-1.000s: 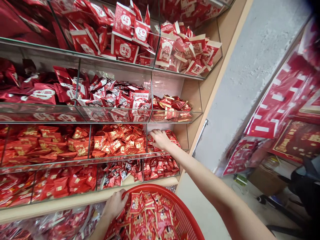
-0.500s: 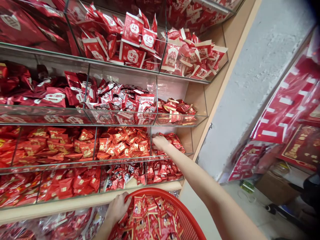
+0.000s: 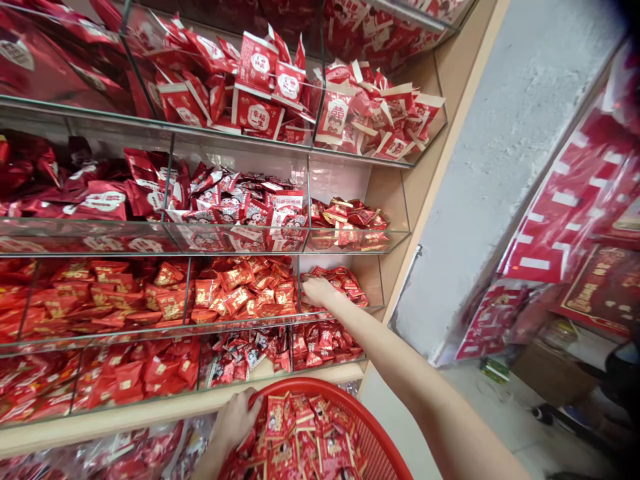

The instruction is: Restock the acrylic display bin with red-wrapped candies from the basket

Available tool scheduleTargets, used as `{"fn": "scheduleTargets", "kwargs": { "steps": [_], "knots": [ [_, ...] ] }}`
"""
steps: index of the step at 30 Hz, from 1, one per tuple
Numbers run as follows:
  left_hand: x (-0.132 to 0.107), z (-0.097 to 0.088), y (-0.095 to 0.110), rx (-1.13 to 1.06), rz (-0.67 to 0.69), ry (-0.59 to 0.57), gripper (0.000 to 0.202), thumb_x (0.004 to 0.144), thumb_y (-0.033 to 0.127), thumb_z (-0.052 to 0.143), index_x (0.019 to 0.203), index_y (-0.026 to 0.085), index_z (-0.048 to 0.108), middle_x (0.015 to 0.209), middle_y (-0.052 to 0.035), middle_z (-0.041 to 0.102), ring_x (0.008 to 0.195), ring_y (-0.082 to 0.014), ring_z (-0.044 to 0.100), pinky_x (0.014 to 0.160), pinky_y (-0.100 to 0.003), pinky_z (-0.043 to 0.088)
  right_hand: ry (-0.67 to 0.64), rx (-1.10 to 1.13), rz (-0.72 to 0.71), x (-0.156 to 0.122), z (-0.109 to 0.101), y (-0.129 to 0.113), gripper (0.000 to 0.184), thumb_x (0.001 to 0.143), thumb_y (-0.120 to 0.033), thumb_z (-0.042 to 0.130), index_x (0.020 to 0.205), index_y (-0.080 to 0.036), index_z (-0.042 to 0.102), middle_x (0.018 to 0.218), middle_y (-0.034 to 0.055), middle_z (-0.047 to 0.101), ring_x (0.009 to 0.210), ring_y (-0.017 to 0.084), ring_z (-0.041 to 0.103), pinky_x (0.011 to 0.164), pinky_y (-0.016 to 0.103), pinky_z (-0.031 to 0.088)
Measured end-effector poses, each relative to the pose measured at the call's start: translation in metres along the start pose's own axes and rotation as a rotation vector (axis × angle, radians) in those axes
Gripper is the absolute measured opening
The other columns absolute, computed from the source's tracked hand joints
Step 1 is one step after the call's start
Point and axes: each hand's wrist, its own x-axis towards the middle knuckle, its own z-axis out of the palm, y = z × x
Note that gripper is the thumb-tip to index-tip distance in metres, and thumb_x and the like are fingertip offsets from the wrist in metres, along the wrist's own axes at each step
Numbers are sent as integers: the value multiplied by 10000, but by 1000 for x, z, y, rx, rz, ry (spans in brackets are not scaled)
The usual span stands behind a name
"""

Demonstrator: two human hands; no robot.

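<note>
My right hand (image 3: 319, 291) reaches into the rightmost glass bin (image 3: 373, 280) on the third shelf, lying among small red candy packets (image 3: 345, 281). Its fingers curl down into the pile; what they hold is hidden. My left hand (image 3: 235, 420) grips the rim of a red plastic basket (image 3: 370, 437) at the bottom, which is filled with several red snack packets (image 3: 300, 433).
Glass-fronted shelves (image 3: 150, 240) hold bins of red wrapped sweets on several levels. A wooden shelf side (image 3: 430, 180) and grey concrete wall (image 3: 500, 147) stand to the right. Red packaged goods (image 3: 565, 213) and cardboard boxes (image 3: 540, 360) lie at far right.
My right hand has stayed in the same bin, its fingers curling further into the packets. The view has shifted slightly; my left hand keeps its hold on the basket rim.
</note>
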Motion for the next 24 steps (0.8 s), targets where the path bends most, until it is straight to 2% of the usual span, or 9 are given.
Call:
{"fn": "scheduleTargets", "kwargs": {
  "steps": [5,9,15,18,24],
  "knots": [
    [-1,-1,2,-2,-1,4,425,873,454,269,1010,217,594,981,-123,712,977,-293,652,821,-372,448,3,66,36,-7,-5,16,382,863,-256,400,1204,-173,551,1158,136,651,1030,250,623,815,333,475],
    [0,-2,4,0,-9,0,418,870,441,275,1042,219,585,998,-123,711,979,-297,652,820,-376,450,1,99,67,-12,-6,24,451,869,-249,374,1308,-192,456,1229,127,618,1088,250,594,870,359,452],
    [-2,-4,5,11,-16,-7,410,870,439,274,1017,222,589,983,-120,716,974,-291,656,806,-361,454,-23,93,48,-9,-3,15,451,806,-372,535,1218,-190,545,1317,153,538,1191,314,504,954,452,393],
    [-1,-4,4,9,-13,-4,414,872,449,276,1023,224,589,990,-115,717,984,-277,654,815,-344,451,-32,86,46,-5,-3,11,470,757,-322,614,1200,-182,547,1283,158,559,1165,301,526,940,419,408],
    [0,-3,3,8,-12,-3,420,874,457,285,1038,221,590,996,-109,716,981,-264,656,817,-327,450,-70,115,66,2,-6,5,503,700,-200,656,1188,-137,550,1184,190,613,1047,292,607,817,345,475]
  ]
}}
